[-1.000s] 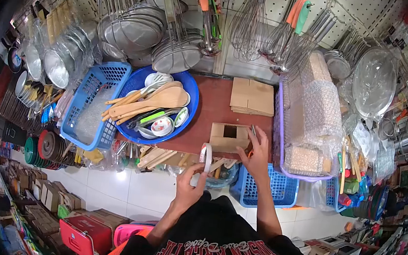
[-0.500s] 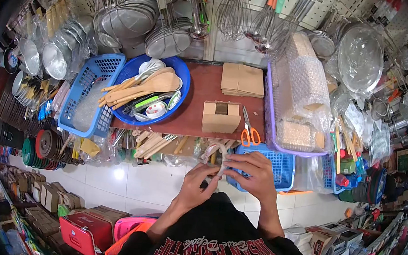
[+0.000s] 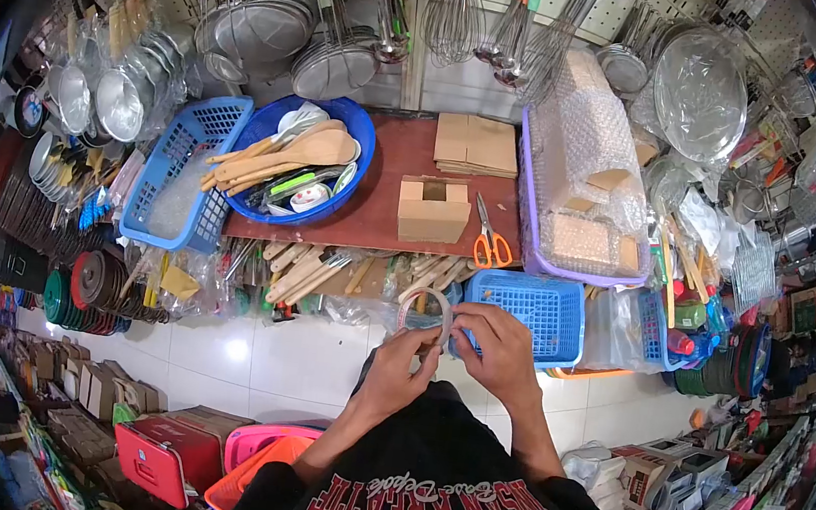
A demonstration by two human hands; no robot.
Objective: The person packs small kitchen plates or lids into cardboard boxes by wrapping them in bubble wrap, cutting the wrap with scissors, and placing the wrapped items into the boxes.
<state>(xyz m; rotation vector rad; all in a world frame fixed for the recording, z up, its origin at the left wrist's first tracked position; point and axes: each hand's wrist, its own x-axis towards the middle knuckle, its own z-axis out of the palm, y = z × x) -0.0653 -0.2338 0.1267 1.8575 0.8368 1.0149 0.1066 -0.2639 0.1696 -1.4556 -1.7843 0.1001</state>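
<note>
A roll of tape (image 3: 426, 302) is held upright in front of my body, just off the shelf's front edge. My left hand (image 3: 399, 367) grips the lower part of the roll between thumb and fingers. My right hand (image 3: 498, 351) is closed in a pinch at the roll's right side; whether it has the tape's loose end is too small to tell. Beyond my hands, a small cardboard box (image 3: 433, 213) with an opening in its top stands on the brown shelf (image 3: 389, 152). Orange-handled scissors (image 3: 492, 244) lie to its right.
A blue bowl (image 3: 362, 174) of wooden spatulas and utensils stands left, beside a blue basket (image 3: 136, 209). Folded cardboard (image 3: 478, 144) lies at the back. A purple basket (image 3: 577, 272) holds bubble-wrapped boxes. Below the shelf sits another blue basket (image 3: 562, 318). Whisks (image 3: 455, 19) and strainers (image 3: 263, 27) hang above.
My right hand has shifted slightly left and down, its fingers now more curled by the tape roll. My left hand keeps its hold. The view has shifted slightly.
</note>
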